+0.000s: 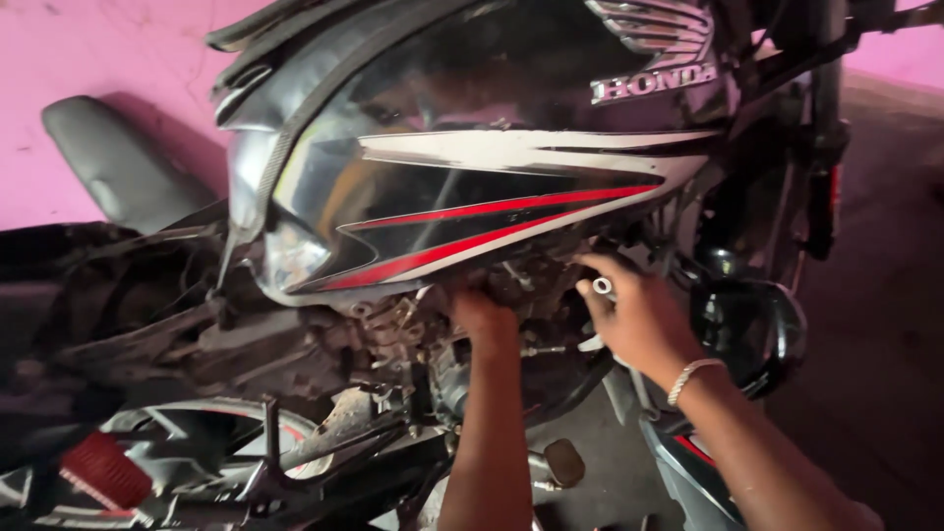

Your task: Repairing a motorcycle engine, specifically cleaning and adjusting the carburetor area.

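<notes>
A: Left hand (482, 315)?
B: Reaching up under the black fuel tank (462, 177), into the engine (413, 339) at about 6 o'clock of the tank. Fingers buried among the engine parts; cannot tell how far open, nor what they have hold of.

A: Right hand (634, 315)?
B: At 3 o'clock of the left hand, near it but apart, just below the tank's lower edge. Fingers curled closed around a small white tube-like tool (602, 287), its round end poking out at 11 o'clock of the knuckles. Pale bracelet (693, 377) around the wrist.

A: Tank markings?
B: Glossy black, with silver and red stripes (492, 231) sweeping from 8 o'clock up toward 2 o'clock, plus a silver wing emblem (654, 34) at the upper right.

A: Around the hands?
B: Thin metal rod or cable end (546, 349) between the two hands, running level. Round black headlight-like housing (752, 329) at 3 o'clock of the right hand, close beside the wrist. Footpeg (563, 462) at 5 o'clock of the left forearm.

A: Further off?
B: Black seat (113, 162) leaning against the pink wall (59, 59) at 9 o'clock of the tank. Red ribbed part (103, 470) at the lower left, beside a wheel with spokes (211, 442). Dark floor (875, 324) on the right.
</notes>
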